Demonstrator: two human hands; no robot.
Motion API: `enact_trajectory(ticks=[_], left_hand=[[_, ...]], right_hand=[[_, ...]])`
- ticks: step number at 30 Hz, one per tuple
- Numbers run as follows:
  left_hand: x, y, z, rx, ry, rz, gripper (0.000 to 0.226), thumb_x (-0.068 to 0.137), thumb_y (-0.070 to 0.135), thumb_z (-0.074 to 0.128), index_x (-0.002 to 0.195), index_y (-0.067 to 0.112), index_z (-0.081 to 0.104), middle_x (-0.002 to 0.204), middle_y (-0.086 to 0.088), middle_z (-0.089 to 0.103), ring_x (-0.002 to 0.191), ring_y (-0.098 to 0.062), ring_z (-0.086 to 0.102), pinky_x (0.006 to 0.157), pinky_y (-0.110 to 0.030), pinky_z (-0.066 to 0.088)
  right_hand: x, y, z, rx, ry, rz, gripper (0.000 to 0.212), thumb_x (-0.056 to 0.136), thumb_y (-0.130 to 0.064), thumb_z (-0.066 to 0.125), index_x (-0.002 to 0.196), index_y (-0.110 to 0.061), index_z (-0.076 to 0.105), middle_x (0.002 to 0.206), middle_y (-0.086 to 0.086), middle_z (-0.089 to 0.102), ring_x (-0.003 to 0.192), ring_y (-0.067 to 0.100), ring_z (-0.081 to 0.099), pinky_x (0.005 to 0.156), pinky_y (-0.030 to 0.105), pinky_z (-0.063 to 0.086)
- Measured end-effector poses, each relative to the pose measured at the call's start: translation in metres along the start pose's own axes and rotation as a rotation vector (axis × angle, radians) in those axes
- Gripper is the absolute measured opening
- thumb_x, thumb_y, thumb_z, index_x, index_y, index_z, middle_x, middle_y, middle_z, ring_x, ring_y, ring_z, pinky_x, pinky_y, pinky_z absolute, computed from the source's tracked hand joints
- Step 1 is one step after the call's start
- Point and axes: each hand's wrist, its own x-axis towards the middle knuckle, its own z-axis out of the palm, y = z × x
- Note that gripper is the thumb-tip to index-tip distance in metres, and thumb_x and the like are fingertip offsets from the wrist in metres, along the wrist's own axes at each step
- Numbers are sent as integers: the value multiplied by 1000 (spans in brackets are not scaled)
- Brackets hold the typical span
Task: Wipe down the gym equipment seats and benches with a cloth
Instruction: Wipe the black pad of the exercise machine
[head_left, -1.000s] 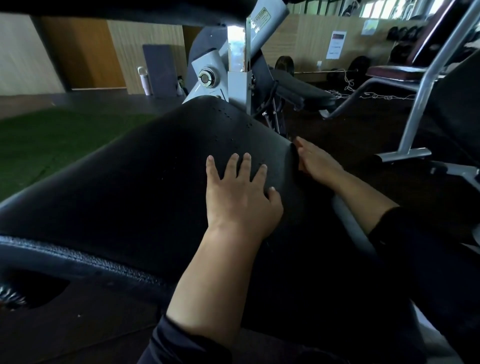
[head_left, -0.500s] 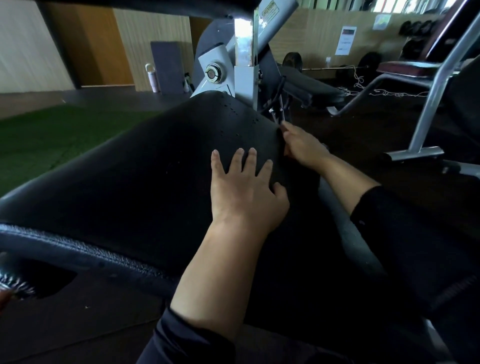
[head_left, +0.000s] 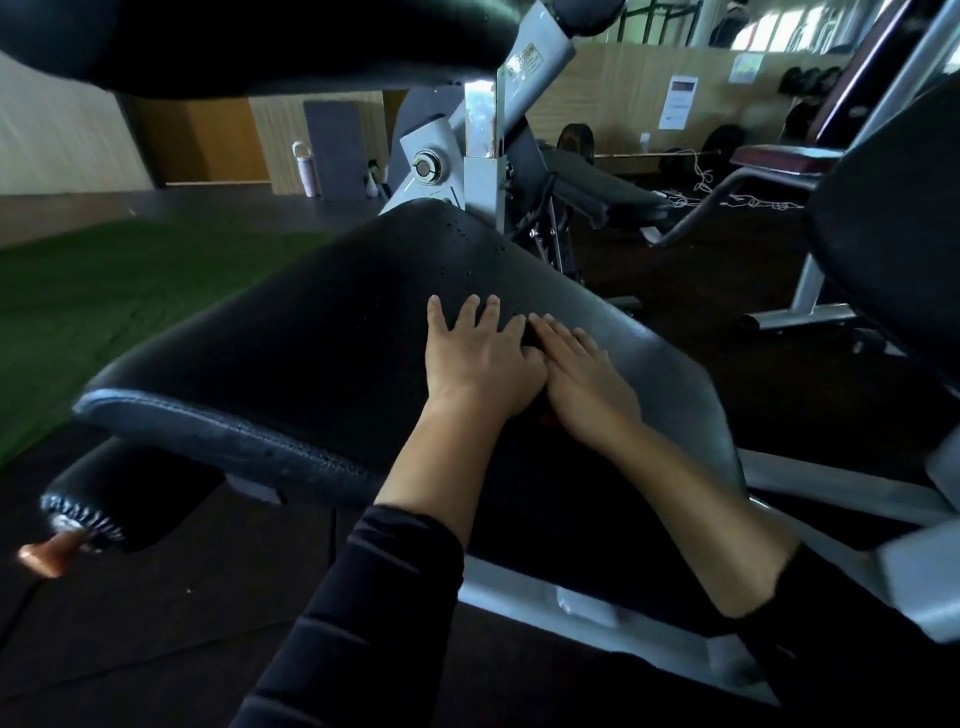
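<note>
While both palms lie flat, purpose reads as pressing, likely to wipe.
Left hand (head_left: 480, 358): fingers straight, spread on black seat pad (head_left: 311, 332), holding nothing.
Right hand (head_left: 584, 379): fingers straight, flat beside it; cloth not discernible.

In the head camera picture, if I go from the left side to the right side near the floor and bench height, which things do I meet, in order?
Green turf → roller pad → black bench pad → left hand → right hand → grey frame foot.
</note>
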Motion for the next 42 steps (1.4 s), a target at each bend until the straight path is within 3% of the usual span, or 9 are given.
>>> enact_trajectory(ticks=[5, 10, 14, 21, 26, 30, 34, 37, 42], left_hand=[[-26, -17, -24, -140, 74, 37, 54, 97, 46, 33, 148, 28, 31, 160, 5, 20, 147, -13, 12, 118, -49, -4], [-58, -73, -42, 92, 18, 20, 55, 97, 58, 26, 149, 41, 24, 160, 11, 14, 148, -11, 9, 117, -51, 1], [-71, -88, -31, 156, 37, 34, 56, 95, 62, 11, 149, 47, 10, 161, 15, 3, 148, -8, -3, 119, -47, -5], [-68, -88, -24, 131, 93, 20, 54, 97, 58, 12, 150, 46, 14, 161, 14, 7, 148, -8, 0, 119, -47, -4], [-66, -88, -24, 59, 121, -9, 52, 101, 48, 15, 151, 37, 20, 160, 14, 11, 147, -6, 3, 120, -42, -3], [-67, -91, -22, 43, 141, -15, 53, 102, 43, 15, 152, 30, 20, 160, 14, 11, 147, -5, 4, 120, -40, -3], [-68, -91, -22, 53, 138, -13, 53, 102, 42, 15, 153, 29, 18, 160, 13, 10, 147, -6, 3, 120, -41, -4], [-66, -89, -21, 59, 149, -19, 52, 102, 41, 17, 153, 29, 20, 160, 13, 11, 147, -7, 4, 120, -42, -2], [-66, -89, -21, 47, 159, -31, 51, 102, 38, 17, 152, 30, 21, 160, 15, 13, 147, -5, 6, 120, -40, -2]], right_hand=[[-5, -5, 0, 20, 38, -94, 52, 98, -31, 21, 141, -10, 40, 154, 6, 28, 144, 24, 22, 116, 47, 21], [-6, -9, -5, 92, -32, 89, 53, 103, -36, 23, 152, -28, 5, 159, -11, 7, 146, 13, 4, 119, 35, 5], [-6, -9, -4, 98, -27, 86, 52, 102, -39, 22, 151, -28, 9, 159, -11, 6, 146, 11, 2, 119, 35, 4], [4, -33, -7, 11, -44, 137, 52, 101, -40, 20, 151, -30, 10, 159, -12, 8, 146, 14, 4, 118, 39, 6], [-34, -95, 9, 28, 8, -174, 50, 102, -38, 25, 150, -27, 17, 157, -11, 18, 145, 14, 9, 116, 33, 7], [-97, -78, 5, -8, 52, -364, 54, 99, -43, 17, 150, -27, 17, 156, -14, 18, 145, 5, 8, 115, 25, 8], [-94, -34, -14, 88, -20, -139, 46, 102, -41, 20, 148, -39, 12, 152, -27, 8, 138, -10, 1, 109, 17, 6], [-50, -33, -17, 74, -60, 68, 49, 102, -38, 24, 150, -32, 13, 157, -16, 11, 144, 3, 3, 113, 27, 7], [-37, -95, 4, 41, 21, -72, 51, 102, -38, 26, 150, -23, 19, 157, -6, 20, 145, 17, 11, 115, 35, 8]])
